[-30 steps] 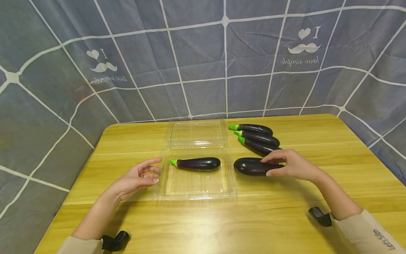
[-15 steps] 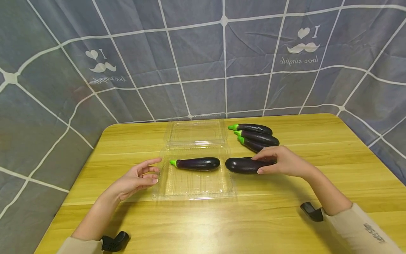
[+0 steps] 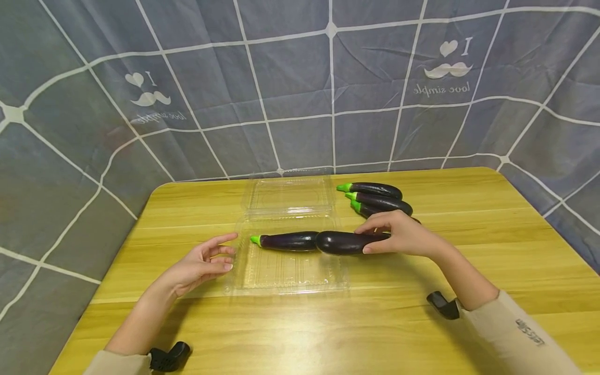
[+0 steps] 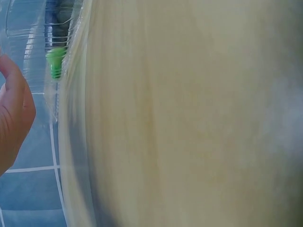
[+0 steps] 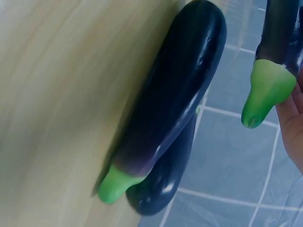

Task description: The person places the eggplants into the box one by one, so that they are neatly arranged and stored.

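My right hand (image 3: pixel 405 234) grips a dark purple eggplant (image 3: pixel 339 243) by its stem half, over the right side of a clear plastic clamshell box (image 3: pixel 281 284). In the right wrist view this eggplant's green stem (image 5: pixel 269 90) shows beside the hand. Another eggplant (image 3: pixel 288 241) lies in the box, green end to the left; in the head view the held one overlaps its round end. Beside the box's left edge, my left hand (image 3: pixel 201 265) has its fingers loosely bent and holds nothing.
Several more eggplants (image 3: pixel 382 202) lie at the back right of the wooden table (image 3: pixel 300 333), partly hidden by my right hand. The box's clear lid (image 3: pixel 290 194) is folded back towards the grey checked cloth (image 3: pixel 300 94) behind the table.
My right hand has carried its eggplant leftwards, from beside the box to over its right edge. The left hand has stayed in place.
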{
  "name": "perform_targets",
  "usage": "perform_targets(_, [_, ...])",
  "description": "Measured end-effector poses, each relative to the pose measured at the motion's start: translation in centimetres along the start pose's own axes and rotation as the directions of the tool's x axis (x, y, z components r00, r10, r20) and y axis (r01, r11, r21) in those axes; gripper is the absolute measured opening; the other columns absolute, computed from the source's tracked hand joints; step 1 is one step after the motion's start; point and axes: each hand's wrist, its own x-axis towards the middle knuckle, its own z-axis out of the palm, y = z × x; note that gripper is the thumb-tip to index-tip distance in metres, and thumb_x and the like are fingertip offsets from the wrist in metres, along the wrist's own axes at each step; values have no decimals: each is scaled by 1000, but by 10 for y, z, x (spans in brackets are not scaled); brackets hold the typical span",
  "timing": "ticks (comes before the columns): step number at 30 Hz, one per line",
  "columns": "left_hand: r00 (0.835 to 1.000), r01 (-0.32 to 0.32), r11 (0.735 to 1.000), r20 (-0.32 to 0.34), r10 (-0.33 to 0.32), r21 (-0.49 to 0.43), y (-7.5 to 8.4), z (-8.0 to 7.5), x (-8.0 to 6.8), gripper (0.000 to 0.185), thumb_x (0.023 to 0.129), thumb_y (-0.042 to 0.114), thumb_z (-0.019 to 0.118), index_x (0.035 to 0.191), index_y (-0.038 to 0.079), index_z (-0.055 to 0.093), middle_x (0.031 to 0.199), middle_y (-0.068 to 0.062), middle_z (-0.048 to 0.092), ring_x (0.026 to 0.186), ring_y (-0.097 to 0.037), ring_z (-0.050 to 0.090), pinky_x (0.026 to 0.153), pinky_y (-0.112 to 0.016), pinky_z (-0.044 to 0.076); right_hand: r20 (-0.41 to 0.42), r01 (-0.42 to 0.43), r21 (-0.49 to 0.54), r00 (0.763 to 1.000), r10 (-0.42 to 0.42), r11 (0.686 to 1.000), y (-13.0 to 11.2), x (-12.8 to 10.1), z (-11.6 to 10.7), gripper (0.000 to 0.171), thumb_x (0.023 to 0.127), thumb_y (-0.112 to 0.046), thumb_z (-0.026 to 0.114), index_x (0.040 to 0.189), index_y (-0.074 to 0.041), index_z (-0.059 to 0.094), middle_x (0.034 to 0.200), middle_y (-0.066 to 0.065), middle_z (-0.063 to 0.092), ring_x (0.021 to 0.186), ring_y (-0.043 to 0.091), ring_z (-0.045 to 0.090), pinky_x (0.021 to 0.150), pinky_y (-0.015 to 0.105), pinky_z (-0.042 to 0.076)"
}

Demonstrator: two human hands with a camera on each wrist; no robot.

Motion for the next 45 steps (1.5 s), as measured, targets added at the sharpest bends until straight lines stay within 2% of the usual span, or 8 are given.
perform_targets(4, [1000, 5, 1000, -2, -5, 4, 0, 0, -1, 69, 87, -2, 60, 147, 5, 25, 117, -9, 43, 93, -11, 55, 83, -26, 51, 29, 13, -13, 1000, -12, 1000, -5, 9, 4, 33, 77, -27, 77, 106, -12, 70, 105, -1, 66, 93, 12, 61, 80, 31, 52])
perform_targets(16, [1000, 0, 1000, -10, 0, 0, -1, 1, -3, 69, 87, -2, 60, 146, 4, 24, 116, -8, 44, 93, -10, 55, 83, -26, 51, 81, 123, -28, 989, -120, 992, -17, 38, 19, 31, 78, -25, 76, 105, -10, 71, 100, -2, 68, 88, 10, 61, 77, 29, 52])
perform_targets(26, [1000, 16, 1000, -10, -17, -9, 2, 1, 0, 72, 87, -3, 59, 147, 2, 20, 118, -12, 42, 92, -11, 54, 82, -25, 51, 148, 108, -15, 983, -104, 994, -28, 59, 33, 32, 79, -26, 76, 106, -10, 71, 102, -1, 67, 87, 11, 60, 77, 27, 51])
perform_targets(37, [999, 18, 1000, -27, -19, -9, 1, 1, 2, 71, 87, -3, 61, 146, 3, 23, 117, -11, 44, 91, -11, 55, 82, -25, 51, 168, 113, 3, 979, -112, 994, -37, 78, 52, 30, 76, -21, 78, 103, -8, 72, 88, -4, 66, 75, 7, 57, 69, 25, 51])
perform_targets(45, [1000, 18, 1000, -25, -18, -9, 1, 2, 2, 71, 86, -3, 60, 146, 2, 22, 117, -12, 43, 91, -11, 54, 82, -25, 51, 161, 122, -15, 980, -118, 992, -43, 85, 65, 30, 77, -21, 77, 103, -8, 72, 88, -3, 66, 73, 6, 54, 65, 22, 48])
